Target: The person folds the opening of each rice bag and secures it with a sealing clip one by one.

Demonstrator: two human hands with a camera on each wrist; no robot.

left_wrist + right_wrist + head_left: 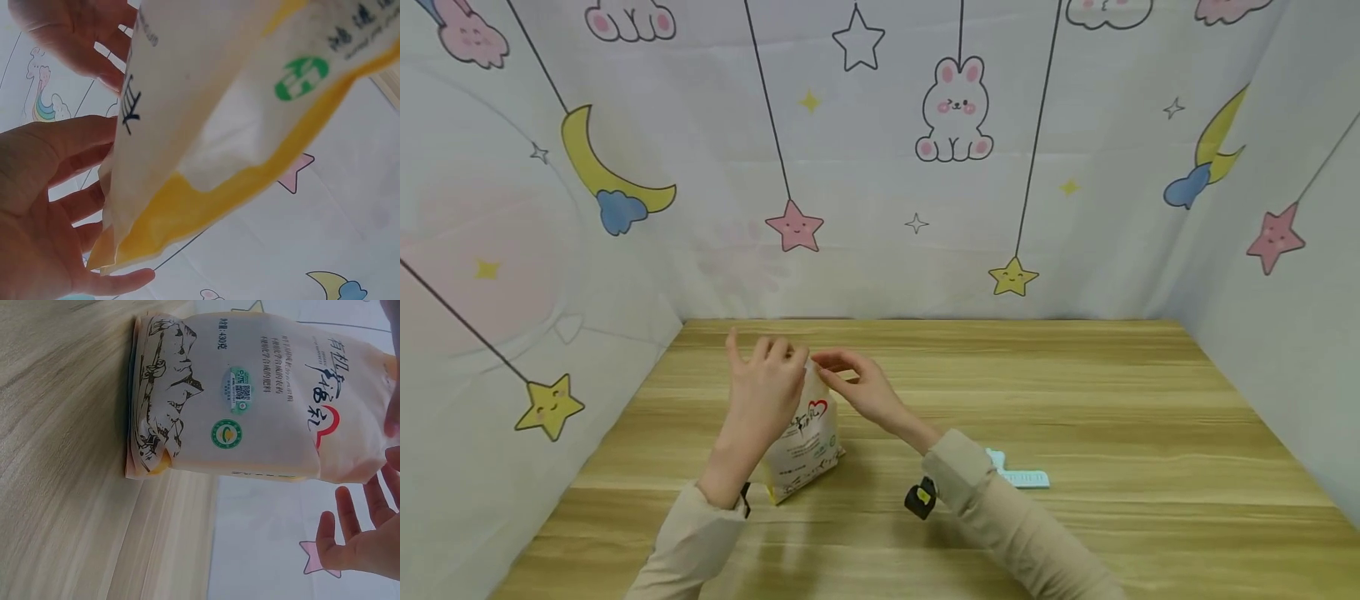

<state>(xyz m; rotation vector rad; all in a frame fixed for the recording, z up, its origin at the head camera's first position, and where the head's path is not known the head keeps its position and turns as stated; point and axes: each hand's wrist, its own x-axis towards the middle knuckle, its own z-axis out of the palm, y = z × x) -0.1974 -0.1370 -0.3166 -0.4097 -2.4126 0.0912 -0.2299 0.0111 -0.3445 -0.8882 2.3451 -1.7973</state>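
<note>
A white food bag (801, 446) with a red heart, dark lettering and yellow edges stands upright on the table. In the right wrist view the bag (250, 394) shows green round labels and a line drawing along its base. My left hand (765, 387) pinches the top left corner, little finger raised. From the right, my right hand (868, 390) has thumb and fingertips at the top right corner, pinching the edge. The left wrist view has the left hand (50, 200) at the yellow-edged corner, with the right hand (78, 34) partly behind the bag.
A light-blue plastic piece (1026, 478) with a ruled strip lies on the wooden table (1075, 400), partly behind the right sleeve (1000, 517). A black device (921, 497) sits by the right cuff. White curtains (880, 275) with cartoon prints border the table.
</note>
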